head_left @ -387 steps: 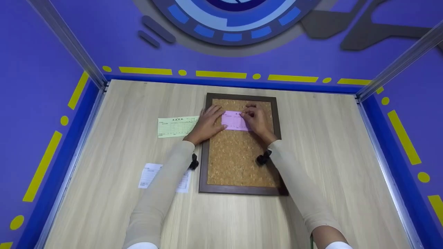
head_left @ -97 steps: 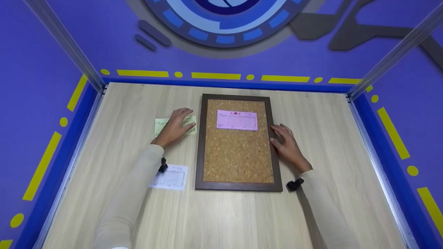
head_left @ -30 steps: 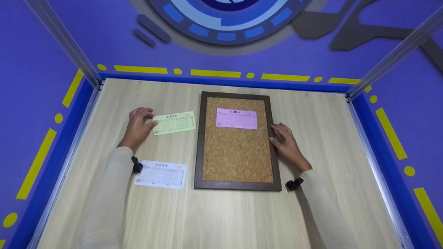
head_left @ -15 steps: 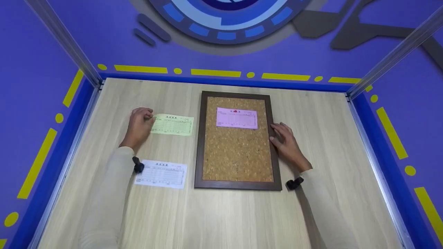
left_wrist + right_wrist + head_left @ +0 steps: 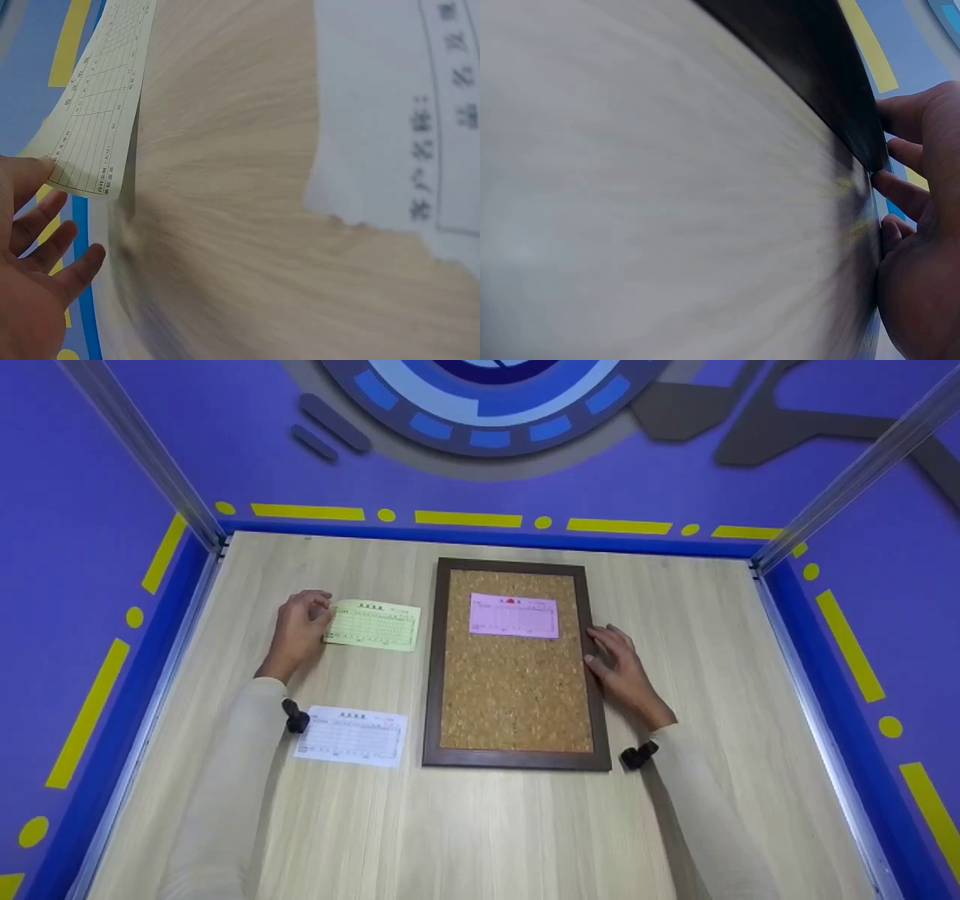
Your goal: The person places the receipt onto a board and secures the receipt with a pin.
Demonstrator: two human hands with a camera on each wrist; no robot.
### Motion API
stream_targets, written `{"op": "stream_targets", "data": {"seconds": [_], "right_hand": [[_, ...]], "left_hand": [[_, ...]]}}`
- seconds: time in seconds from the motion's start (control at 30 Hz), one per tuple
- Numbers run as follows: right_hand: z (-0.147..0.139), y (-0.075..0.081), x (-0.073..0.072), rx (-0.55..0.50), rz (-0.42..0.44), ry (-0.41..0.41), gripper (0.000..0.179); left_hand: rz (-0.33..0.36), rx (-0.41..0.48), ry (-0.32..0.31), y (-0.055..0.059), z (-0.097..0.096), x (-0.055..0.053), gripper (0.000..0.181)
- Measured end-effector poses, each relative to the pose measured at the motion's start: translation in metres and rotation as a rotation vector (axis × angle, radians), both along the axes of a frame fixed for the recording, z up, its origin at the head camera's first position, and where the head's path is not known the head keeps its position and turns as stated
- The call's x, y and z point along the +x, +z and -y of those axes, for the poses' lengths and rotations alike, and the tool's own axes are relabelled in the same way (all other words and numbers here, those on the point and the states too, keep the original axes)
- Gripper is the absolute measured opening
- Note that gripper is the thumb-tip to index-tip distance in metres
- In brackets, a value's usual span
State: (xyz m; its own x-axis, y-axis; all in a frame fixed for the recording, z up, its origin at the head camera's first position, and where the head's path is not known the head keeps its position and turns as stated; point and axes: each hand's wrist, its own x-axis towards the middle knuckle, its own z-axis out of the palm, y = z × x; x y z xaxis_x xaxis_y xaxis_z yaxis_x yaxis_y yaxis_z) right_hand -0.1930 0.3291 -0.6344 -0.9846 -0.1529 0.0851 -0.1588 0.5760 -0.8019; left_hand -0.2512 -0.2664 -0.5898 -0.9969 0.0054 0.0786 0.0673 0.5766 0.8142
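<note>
The left hand [image 5: 296, 631] pinches a green rectangular paper slip [image 5: 375, 626]; the right hand [image 5: 622, 671] touches a brown-framed rectangular cork board [image 5: 517, 690] (a pink rectangular paper slip [image 5: 514, 619] lies on its upper half). A white rectangular paper slip [image 5: 349, 739] lies on the wood-grained tabletop [image 5: 480, 832].

Long sleeves on both arms, a light beige kind of colour, pretty snug. The left sleeve [image 5: 232, 787] and right sleeve [image 5: 705, 810] look like a matching pair and both end right around the wrist, so the left hand [image 5: 296, 630] and right hand [image 5: 622, 671] are bare. There's also a chunky little black left wrist camera [image 5: 296, 719] and right wrist camera [image 5: 639, 756], too small here to make out their exact shape.
</note>
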Motion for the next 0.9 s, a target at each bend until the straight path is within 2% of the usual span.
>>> {"op": "stream_targets", "data": {"seconds": [0.37, 0.53, 0.9], "right_hand": [[0.0, 0.001, 0.001, 0.015, -0.001, -0.001, 0.053], [0.0, 0.001, 0.001, 0.009, -0.013, 0.006, 0.053], [0.0, -0.001, 0.0, -0.003, -0.031, 0.01, 0.053]], "left_hand": [[-0.016, -0.002, 0.018, 0.015, -0.003, 0.007, 0.014], [-0.028, 0.011, 0.002, 0.024, -0.006, 0.007, 0.015], [0.01, 0.003, -0.038, 0.038, -0.011, 0.008, 0.013]]}}
